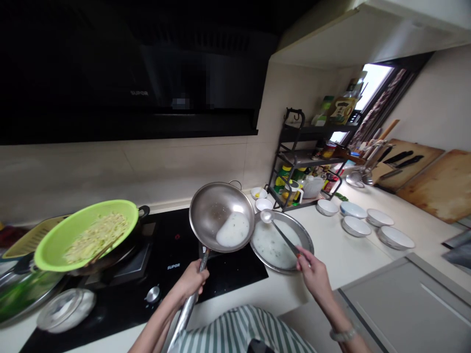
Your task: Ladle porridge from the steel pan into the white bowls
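Note:
My left hand (194,279) is wrapped round the long handle of a metal wok (206,211), which is tilted to the right over the stove. White liquid with green bits (233,229) pools on the wok's right side. My right hand (311,267) grips the dark handle of a metal ladle (267,215); the ladle's bowl is above the left rim of a wide metal basin. That basin (308,234) holds more of the white liquid with green flecks and stands on the counter, right beside the wok.
Left on the black stove (169,245) are a green colander (47,250) with shredded food and chopsticks, and a glass lid (66,310). Small bowls (264,204) and a spice rack (294,159) stand behind the basin. Several white bowls (356,226) sit at the right.

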### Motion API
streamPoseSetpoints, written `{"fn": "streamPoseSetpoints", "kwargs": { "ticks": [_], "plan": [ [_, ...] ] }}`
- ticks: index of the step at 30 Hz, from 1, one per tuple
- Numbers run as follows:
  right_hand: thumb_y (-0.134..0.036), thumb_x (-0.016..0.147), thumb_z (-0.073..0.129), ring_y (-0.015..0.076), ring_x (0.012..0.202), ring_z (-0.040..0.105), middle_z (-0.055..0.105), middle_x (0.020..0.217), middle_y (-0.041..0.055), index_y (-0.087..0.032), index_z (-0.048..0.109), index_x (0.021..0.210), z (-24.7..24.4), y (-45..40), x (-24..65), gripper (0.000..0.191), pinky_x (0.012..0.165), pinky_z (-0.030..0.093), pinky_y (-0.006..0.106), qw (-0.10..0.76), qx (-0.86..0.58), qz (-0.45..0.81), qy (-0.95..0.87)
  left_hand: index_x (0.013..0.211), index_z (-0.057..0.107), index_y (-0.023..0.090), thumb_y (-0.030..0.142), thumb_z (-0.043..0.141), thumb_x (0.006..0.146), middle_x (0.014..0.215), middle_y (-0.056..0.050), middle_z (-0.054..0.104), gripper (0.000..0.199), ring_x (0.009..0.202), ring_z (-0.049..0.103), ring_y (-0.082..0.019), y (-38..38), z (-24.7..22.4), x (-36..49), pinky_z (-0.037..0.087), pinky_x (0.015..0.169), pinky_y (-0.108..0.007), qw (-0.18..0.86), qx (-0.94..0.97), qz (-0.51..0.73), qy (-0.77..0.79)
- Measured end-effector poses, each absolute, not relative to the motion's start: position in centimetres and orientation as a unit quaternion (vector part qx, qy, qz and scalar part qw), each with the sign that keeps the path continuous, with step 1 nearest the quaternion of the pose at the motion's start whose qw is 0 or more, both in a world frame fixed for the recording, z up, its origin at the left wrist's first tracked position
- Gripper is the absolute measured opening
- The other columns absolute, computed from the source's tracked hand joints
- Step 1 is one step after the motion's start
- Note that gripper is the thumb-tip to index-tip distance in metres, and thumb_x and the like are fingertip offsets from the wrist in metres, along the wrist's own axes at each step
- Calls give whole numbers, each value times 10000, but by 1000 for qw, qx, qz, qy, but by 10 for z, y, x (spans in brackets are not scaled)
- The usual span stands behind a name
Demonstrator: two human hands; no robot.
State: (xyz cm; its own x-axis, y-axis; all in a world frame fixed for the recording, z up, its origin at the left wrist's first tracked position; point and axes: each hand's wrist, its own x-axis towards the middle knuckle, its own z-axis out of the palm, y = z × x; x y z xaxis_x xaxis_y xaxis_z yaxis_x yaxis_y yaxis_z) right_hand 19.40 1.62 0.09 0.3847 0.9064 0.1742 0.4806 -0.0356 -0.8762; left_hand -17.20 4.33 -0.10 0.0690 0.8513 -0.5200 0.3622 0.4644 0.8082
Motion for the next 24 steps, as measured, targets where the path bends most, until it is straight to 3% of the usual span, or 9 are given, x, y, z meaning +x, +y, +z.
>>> {"fn": "streamPoseSetpoints", "kwargs": {
  "ticks": [3, 8, 15, 19, 22, 24],
  "plan": [
    [-479, 831, 454, 212, 536, 595, 621, 584, 42, -106, 690, 1142, 9, 28, 173, 540, 579, 503, 324, 434, -673, 229, -554, 770, 370, 221, 67, 453, 783, 481, 95, 416, 175, 329, 377, -68, 43, 1, -171, 270, 324, -154, 557, 470, 213, 650],
    [-314, 904, 354, 270, 761, 710, 740, 850, 149, -100, 681, 1180, 5, 49, 152, 478, 747, 549, 369, 345, -645, 129, -670, 755, 366, 223, 87, 487, 778, 498, 90, 437, 183, 335, 390, -68, 43, 1, -170, 270, 342, -159, 552, 473, 220, 651],
    [-112, 891, 359, 262, 852, 725, 736, 1049, 192, -72, 593, 1307, -3, 74, 140, 479, 791, 542, 354, 229, -637, 38, -735, 751, 368, 221, 97, 510, 775, 498, 84, 445, 190, 326, 391, -67, 45, -3, -171, 246, 344, -164, 561, 470, 233, 640],
    [-83, 874, 376, 250, 816, 717, 746, 965, 183, -68, 599, 1306, -4, 86, 132, 487, 771, 520, 328, 199, -667, 70, -715, 736, 371, 215, 76, 500, 771, 495, 84, 446, 192, 322, 403, -62, 45, -2, -170, 256, 340, -152, 561, 476, 229, 637],
    [-146, 874, 390, 242, 791, 699, 743, 847, 145, -84, 681, 1174, -1, 94, 129, 422, 752, 505, 318, 271, -675, 146, -671, 736, 377, 213, 57, 473, 769, 492, 83, 445, 186, 324, 406, -67, 44, -1, -169, 267, 340, -153, 556, 477, 227, 641],
    [-185, 835, 425, 218, 679, 663, 701, 685, 86, -91, 711, 1062, 3, 100, 129, 377, 669, 496, 296, 335, -678, 232, -612, 738, 378, 215, 64, 479, 769, 491, 80, 450, 185, 326, 409, -73, 44, -2, -168, 265, 339, -158, 556, 474, 227, 644]
  ]
}}
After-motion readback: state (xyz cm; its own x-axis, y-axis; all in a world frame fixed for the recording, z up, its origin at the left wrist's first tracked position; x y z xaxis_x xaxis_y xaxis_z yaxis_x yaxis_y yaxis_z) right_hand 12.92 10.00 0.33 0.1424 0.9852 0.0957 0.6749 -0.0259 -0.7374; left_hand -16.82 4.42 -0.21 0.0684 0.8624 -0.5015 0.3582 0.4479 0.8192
